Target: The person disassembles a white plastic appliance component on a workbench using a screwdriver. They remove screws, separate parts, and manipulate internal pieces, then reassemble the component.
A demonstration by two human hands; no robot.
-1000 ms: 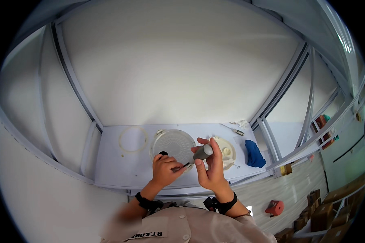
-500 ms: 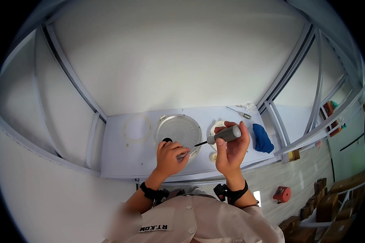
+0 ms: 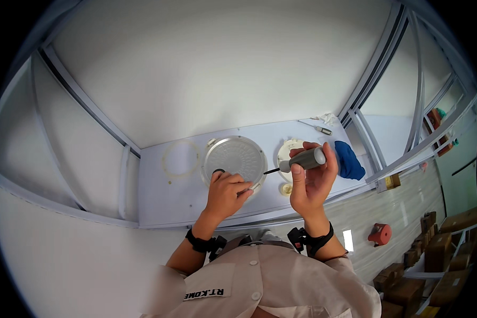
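A screwdriver [image 3: 305, 159] with a thick grey handle sits in the closed fingers of my right hand [image 3: 314, 185]. Its thin dark shaft points left, the tip near the right rim of a round silver metal disc [image 3: 236, 156] with a pale edge. My left hand [image 3: 228, 193] is closed over the near edge of that disc. A small black piece shows beyond its knuckles; what the fingers hold is hidden. Partly behind my right hand lies a cream-coloured round part [image 3: 283, 153], with a small cream ring-shaped piece [image 3: 286, 189] nearer me.
On the white table [image 3: 164, 204] a thin pale ring [image 3: 166, 164] lies at the left. A second screwdriver [image 3: 320, 129], a crumpled white cloth [image 3: 328, 119] and a blue cloth [image 3: 349, 161] lie at the right. A red stool [image 3: 380, 234] and brown boxes [image 3: 439, 252] stand on the floor.
The view has shifted slightly. My left hand has turned, and the silver piece seen at its fingertips is out of sight. My right hand still grips the screwdriver, its tip farther from the left hand.
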